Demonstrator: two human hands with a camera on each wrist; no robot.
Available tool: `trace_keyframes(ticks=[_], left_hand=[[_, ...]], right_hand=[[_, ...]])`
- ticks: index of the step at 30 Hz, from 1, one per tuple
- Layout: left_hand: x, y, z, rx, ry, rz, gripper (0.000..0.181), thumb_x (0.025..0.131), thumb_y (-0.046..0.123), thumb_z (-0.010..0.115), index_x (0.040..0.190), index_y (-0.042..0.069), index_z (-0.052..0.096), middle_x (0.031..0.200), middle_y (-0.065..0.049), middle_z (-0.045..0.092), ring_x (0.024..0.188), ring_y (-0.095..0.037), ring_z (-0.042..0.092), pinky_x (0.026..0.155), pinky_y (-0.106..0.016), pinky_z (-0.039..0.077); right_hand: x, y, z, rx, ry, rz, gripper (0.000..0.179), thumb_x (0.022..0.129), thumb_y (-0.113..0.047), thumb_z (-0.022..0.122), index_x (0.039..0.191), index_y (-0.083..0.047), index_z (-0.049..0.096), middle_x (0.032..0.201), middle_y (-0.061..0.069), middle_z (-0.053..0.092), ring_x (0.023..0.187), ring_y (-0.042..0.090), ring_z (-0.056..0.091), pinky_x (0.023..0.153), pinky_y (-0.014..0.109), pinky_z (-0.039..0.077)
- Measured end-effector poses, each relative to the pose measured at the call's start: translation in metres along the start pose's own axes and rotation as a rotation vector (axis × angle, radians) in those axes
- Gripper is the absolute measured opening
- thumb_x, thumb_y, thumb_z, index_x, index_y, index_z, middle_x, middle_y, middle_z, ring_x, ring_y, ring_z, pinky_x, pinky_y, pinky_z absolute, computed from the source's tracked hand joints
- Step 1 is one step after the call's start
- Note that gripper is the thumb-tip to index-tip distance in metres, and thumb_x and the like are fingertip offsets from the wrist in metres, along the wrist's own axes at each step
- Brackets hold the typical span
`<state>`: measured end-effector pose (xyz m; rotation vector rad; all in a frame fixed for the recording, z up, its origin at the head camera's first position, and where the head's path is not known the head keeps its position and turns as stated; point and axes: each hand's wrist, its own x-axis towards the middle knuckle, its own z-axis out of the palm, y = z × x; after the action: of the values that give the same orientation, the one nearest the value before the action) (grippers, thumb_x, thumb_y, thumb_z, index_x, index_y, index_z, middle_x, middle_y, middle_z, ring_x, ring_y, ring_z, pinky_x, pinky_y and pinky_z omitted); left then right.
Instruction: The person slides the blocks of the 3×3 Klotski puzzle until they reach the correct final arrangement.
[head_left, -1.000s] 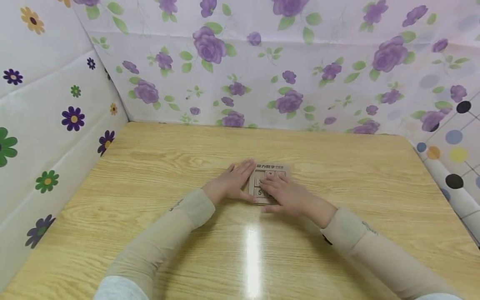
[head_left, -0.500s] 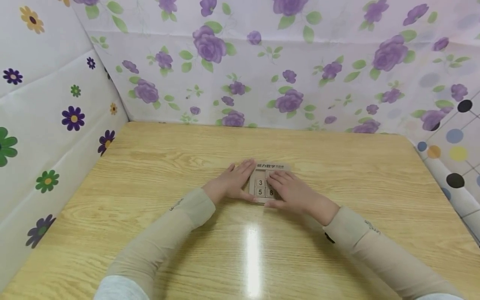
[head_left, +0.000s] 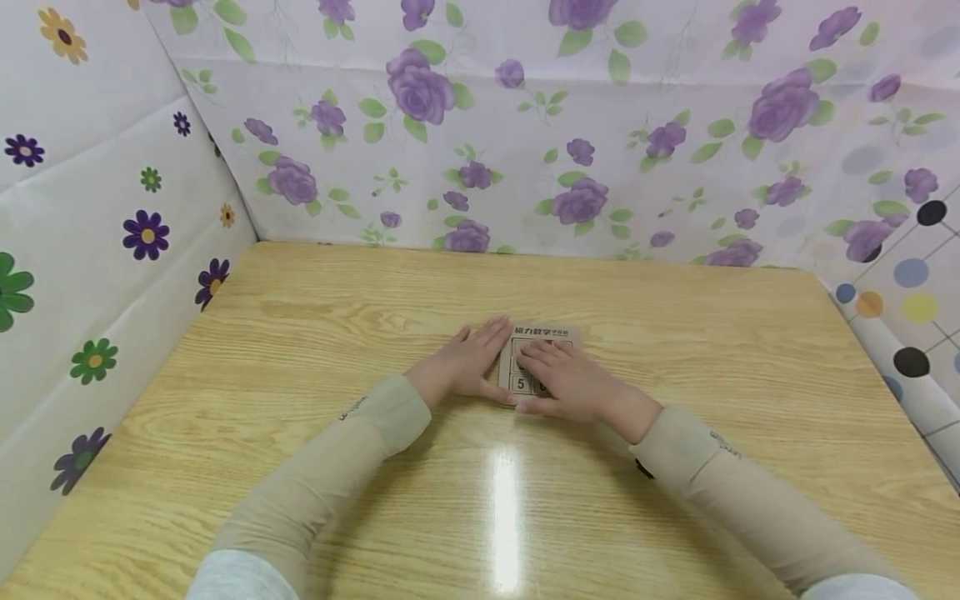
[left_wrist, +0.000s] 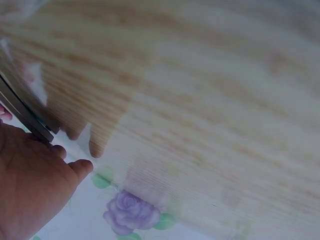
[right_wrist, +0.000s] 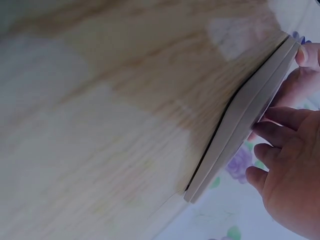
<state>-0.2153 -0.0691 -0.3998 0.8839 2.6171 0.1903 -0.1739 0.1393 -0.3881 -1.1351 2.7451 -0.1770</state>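
A wooden number sliding puzzle [head_left: 542,332] lies flat on the table, with dark Chinese lettering along its far edge. The tile marked 5 [head_left: 521,384] shows at its near left; most other tiles are hidden under my right hand [head_left: 573,382]. That hand lies over the board with extended fingertips on the upper left tiles and thumb by the near edge. My left hand [head_left: 468,365] rests against the left side, fingers stretched toward the far corner and thumb at the near corner. In the right wrist view, the puzzle's side [right_wrist: 240,120] shows edge-on beside the right fingers [right_wrist: 275,134].
The wood-grain table [head_left: 337,317] extends around the puzzle, with a bright light reflection [head_left: 506,517] in front. A purple-flowered cloth [head_left: 480,125] hangs behind it. Patterned cloths stand along the left [head_left: 90,250] and right [head_left: 911,333] sides.
My right hand shifted right, uncovering the 3 and 6, then came back left over them. A tile outline now shows at the top left, where a gap was. My left hand stays put.
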Motion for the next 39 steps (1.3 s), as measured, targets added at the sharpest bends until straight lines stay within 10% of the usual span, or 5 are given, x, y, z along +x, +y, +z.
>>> trace_keyframes(ticks=[19,39], left_hand=[[-0.001,-0.001,0.002,-0.03,0.023,-0.002,0.116,0.077,0.066,0.064,0.153,0.009,-0.002,0.161,-0.007,-0.007,0.148,-0.021,-0.003,0.12,-0.048,0.004],[0.001,-0.002,0.002,-0.018,0.013,-0.006,0.117,0.076,0.068,0.062,0.154,0.011,-0.004,0.16,-0.004,-0.009,0.148,-0.02,-0.004,0.12,-0.047,0.004]], right_hand=[[-0.027,0.011,-0.001,-0.029,0.063,0.137,0.08,0.09,-0.056,0.053,0.142,0.004,0.039,0.146,0.02,0.042,0.14,0.039,0.029,0.116,0.055,0.019],[-0.029,0.01,0.0,0.024,0.06,0.057,0.077,0.091,-0.052,0.055,0.143,0.002,0.038,0.151,0.02,0.033,0.142,0.039,0.024,0.117,0.054,0.018]])
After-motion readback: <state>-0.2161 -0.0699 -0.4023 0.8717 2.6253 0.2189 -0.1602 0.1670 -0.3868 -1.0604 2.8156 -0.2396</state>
